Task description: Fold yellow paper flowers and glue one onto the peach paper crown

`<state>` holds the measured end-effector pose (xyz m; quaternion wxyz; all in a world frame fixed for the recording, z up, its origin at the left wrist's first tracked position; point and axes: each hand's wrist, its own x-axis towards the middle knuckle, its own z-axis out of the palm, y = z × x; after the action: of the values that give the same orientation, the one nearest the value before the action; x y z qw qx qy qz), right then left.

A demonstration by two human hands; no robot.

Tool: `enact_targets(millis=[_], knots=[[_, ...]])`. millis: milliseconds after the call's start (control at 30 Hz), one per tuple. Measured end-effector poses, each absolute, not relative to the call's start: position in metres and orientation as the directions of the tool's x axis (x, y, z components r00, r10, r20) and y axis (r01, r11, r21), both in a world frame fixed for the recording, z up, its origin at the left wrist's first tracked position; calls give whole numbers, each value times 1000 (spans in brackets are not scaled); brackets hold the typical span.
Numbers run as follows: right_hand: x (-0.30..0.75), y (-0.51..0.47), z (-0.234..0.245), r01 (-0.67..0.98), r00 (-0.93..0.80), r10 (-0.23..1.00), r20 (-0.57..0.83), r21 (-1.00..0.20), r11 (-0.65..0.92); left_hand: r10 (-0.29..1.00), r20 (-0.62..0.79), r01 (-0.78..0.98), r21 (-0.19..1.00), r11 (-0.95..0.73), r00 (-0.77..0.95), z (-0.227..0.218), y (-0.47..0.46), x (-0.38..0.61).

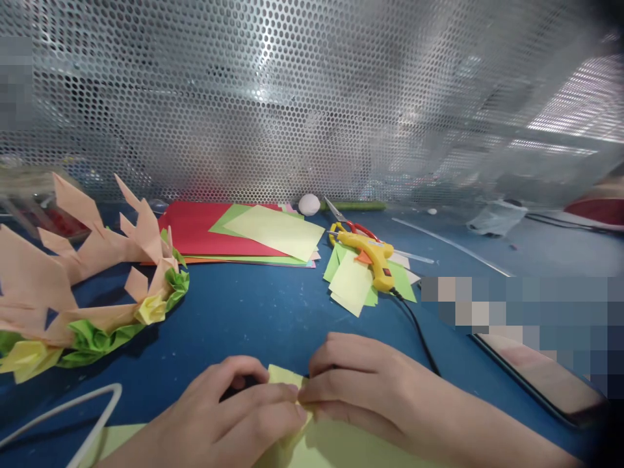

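My left hand (229,416) and my right hand (361,383) meet at the bottom centre of the blue table (263,312). Both have their fingers curled and pressed onto a pale yellow sheet of paper (285,376), pinching a fold between their fingertips. More of the yellow sheet (341,448) spreads under my right wrist toward the bottom edge.
A paper wreath (92,286) of peach spikes and green and yellow rosettes lies at the left. A stack of red, green and yellow sheets (244,234) sits behind. A yellow glue gun (370,257) with black cord rests on small papers beside red-handled scissors (351,224). A phone (536,377) lies right; a perforated metal screen (312,97) stands behind.
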<state>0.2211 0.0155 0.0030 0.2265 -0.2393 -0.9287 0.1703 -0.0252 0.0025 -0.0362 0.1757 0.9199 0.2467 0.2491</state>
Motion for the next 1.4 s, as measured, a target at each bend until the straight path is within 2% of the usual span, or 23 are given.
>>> enact_targets(millis=[100,167,200,267,333,400,467,600,667,800,867,967,1133,1267,1400], knots=[[216,11,1,412,-733,558,389,-399,819,629,273,384,598,-704,728,-28,3,-25],[212,5,0,436,-686,603,407,-434,788,685,223,376,699,-609,693,-18,4,-23],[210,2,0,441,-665,631,399,-472,763,759,156,404,770,-495,632,-14,3,-21],[205,-5,-1,425,-628,674,390,-554,716,821,10,374,887,-272,571,-5,4,-17],[202,-9,-3,402,-569,699,434,-594,696,854,-95,324,942,-89,512,0,5,-13],[199,-10,-6,379,-494,722,485,-627,681,875,-135,246,969,18,465,1,7,-11],[196,-9,-10,335,-421,754,503,-686,645,905,-114,157,986,53,409,0,9,-11],[192,-7,-17,232,-359,821,443,-810,539,934,-29,-24,999,40,356,-5,10,-14],[192,-7,-19,202,-352,825,442,-825,528,920,-29,-86,994,68,390,-7,9,-14],[192,-10,-16,170,-292,834,468,-833,526,891,-115,-147,969,198,440,-9,6,-10],[193,-11,-11,193,-277,850,449,-840,507,873,-139,-185,950,251,468,-11,6,-8],[193,-11,-3,258,-341,844,415,-822,508,846,-145,-244,920,306,513,-14,7,-7],[191,-8,2,244,-390,792,470,-777,581,796,-237,-177,903,393,556,-13,11,-9],[189,-5,-4,308,-399,794,458,-749,586,798,-331,-126,885,447,504,-6,10,-8],[189,-3,-4,288,-409,754,515,-711,642,799,-342,-143,875,463,494,-7,8,-5]])
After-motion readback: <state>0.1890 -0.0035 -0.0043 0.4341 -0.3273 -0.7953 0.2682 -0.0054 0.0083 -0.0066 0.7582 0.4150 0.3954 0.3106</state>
